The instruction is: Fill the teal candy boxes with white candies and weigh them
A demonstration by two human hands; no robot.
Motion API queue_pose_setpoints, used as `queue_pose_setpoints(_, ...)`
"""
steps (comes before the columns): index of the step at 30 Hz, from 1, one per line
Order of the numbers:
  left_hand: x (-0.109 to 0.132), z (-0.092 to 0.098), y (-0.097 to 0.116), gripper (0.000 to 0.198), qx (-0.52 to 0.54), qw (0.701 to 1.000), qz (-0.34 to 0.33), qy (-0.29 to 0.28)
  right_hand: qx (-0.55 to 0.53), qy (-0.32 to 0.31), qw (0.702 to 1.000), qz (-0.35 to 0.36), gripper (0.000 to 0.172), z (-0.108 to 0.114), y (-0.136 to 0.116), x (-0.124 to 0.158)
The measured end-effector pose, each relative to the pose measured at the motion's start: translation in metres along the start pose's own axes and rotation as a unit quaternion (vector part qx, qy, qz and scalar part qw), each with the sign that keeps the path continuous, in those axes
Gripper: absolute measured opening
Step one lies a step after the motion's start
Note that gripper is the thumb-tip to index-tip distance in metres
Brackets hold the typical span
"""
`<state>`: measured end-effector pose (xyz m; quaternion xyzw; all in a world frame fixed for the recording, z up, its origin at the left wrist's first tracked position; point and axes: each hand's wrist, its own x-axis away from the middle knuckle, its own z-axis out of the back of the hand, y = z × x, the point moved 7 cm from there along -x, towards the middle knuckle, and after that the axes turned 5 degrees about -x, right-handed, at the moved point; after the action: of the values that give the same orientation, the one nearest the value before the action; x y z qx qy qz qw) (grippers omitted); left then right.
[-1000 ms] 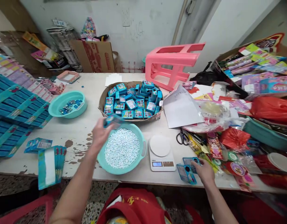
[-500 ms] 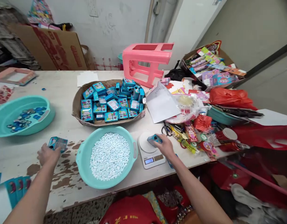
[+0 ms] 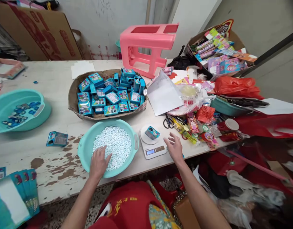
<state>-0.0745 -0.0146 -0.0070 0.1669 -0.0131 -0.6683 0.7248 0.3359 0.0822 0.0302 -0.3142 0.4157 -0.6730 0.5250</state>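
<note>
My left hand (image 3: 100,163) reaches over the near left rim of a turquoise basin (image 3: 82,152), its fingers spread at the small pale candies (image 3: 120,144). To the right, a small blue candy box (image 3: 152,133) lies on the round plate of a white kitchen scale (image 3: 153,152). My right hand (image 3: 174,146) hovers just right of the scale, fingers apart and holding nothing. Another blue box (image 3: 57,139) rests alone on the table, left of the basin. Behind the basin, a cut-down cardboard tray (image 3: 72,103) holds several blue candy boxes (image 3: 111,110).
A second turquoise basin (image 3: 45,111) with shiny blue pieces stands at the left. Flat blue cartons (image 3: 29,194) lie at the near left. A pink stool (image 3: 148,39) lies on its side at the back. Scissors (image 3: 168,121) and mixed candy packets (image 3: 193,124) crowd the right.
My right hand has let go of the blue box on the scale and drawn back right. My left hand has released the other box and moved right into the candy basin.
</note>
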Motion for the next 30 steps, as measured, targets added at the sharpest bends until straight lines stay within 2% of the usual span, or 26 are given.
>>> queue_pose_setpoints(3,0.003,-0.009,-0.001,0.041,0.007,1.0,-0.009,-0.023,-0.009,0.01,0.999,-0.03,0.053,0.014,0.019,0.021)
queue_pose_setpoints(7,-0.001,-0.008,-0.011,0.041,0.023,0.999,0.021,-0.023,-0.019,-0.001,0.999,-0.049,0.05,0.015,0.035,0.033)
queue_pose_setpoints(12,0.001,-0.008,-0.01,0.037,0.027,0.998,0.051,-0.039,-0.029,-0.019,0.998,-0.043,0.046,0.007,0.038,0.028)
queue_pose_setpoints(18,0.003,-0.015,-0.017,0.042,0.021,0.989,0.097,-0.113,-0.042,-0.042,0.998,-0.033,0.044,-0.005,0.036,0.017)
queue_pose_setpoints(22,0.001,-0.028,0.007,0.044,0.01,0.979,0.077,-0.188,-0.045,-0.053,0.997,-0.024,0.047,-0.013,0.033,0.011)
queue_pose_setpoints(25,-0.002,-0.04,0.036,0.029,0.04,0.967,0.07,-0.24,-0.047,-0.057,0.997,-0.021,0.047,-0.018,0.028,0.006)
queue_pose_setpoints(28,-0.005,-0.045,0.052,0.015,0.131,0.951,0.1,-0.263,-0.057,-0.064,0.996,-0.025,0.047,-0.023,0.022,0.0)
queue_pose_setpoints(30,-0.006,-0.043,0.046,0.01,0.233,0.926,0.157,-0.254,-0.062,-0.068,0.995,-0.029,0.048,-0.027,0.02,-0.004)
